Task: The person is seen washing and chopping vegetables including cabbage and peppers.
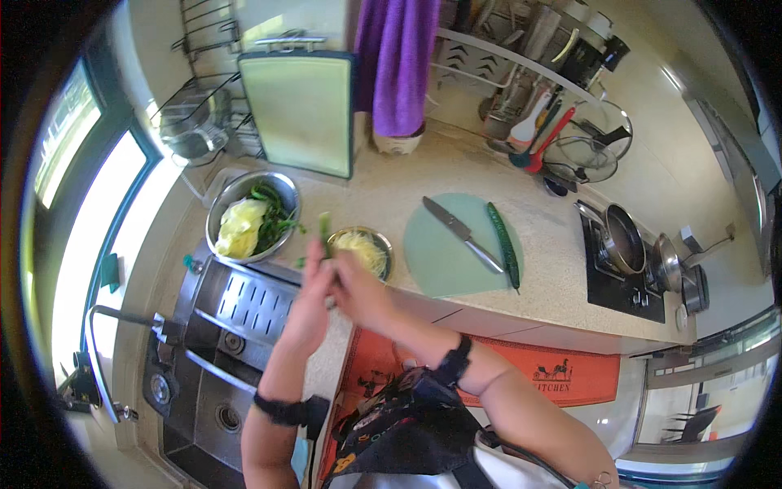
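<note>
My left hand (309, 299) and my right hand (359, 288) meet over the counter's front edge, by the sink. Between their fingers they grip a slim green vegetable piece (325, 225), blurred, with one end sticking up. Just beyond them, a small metal bowl (391, 247) holds pale shredded vegetable (361, 249), partly hidden by my right hand. To the left stands a steel bowl (211, 229) with pale leaves (238, 229) and green peppers or greens (275, 223). On the right, a kitchen knife (455, 226) and a whole cucumber (503, 244) lie on a round green cutting board (427, 263).
A double steel sink (211, 391) with a faucet (101, 360) lies at left. A rectangular cutting board (299, 113) leans at the back beside a purple towel (397, 67). A frying pan (623, 238) sits on the black stove (602, 287) at right. Utensils (540, 134) hang behind.
</note>
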`<state>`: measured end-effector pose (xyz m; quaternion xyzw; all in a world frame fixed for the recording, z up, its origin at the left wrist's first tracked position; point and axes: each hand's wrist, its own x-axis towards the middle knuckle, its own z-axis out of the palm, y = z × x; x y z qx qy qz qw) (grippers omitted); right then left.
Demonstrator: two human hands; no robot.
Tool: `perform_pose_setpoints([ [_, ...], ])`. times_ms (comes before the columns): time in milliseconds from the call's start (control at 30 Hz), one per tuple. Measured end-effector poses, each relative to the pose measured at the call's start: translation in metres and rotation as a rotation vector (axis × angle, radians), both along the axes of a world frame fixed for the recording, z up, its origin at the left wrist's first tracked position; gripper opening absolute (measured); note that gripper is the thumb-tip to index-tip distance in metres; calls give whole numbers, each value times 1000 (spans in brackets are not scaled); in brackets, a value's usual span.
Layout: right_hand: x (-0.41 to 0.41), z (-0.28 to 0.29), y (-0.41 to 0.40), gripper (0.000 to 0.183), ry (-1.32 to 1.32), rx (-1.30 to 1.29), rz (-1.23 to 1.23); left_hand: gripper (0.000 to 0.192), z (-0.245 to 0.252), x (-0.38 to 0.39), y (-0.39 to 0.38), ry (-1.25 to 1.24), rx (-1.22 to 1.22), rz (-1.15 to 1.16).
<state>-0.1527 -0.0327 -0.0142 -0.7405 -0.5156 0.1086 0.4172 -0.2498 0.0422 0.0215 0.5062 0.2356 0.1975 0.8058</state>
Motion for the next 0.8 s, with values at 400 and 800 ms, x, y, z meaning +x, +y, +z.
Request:
perform_pose_setpoints([
  [400, 212, -87, -109, 67, -308, -811, -295, 52, -93, 172, -57, 336, 59, -487],
  [800, 237, -41, -107, 67, -341, -737, -258, 42, -24, -4, 23, 280, 36, 44],
])
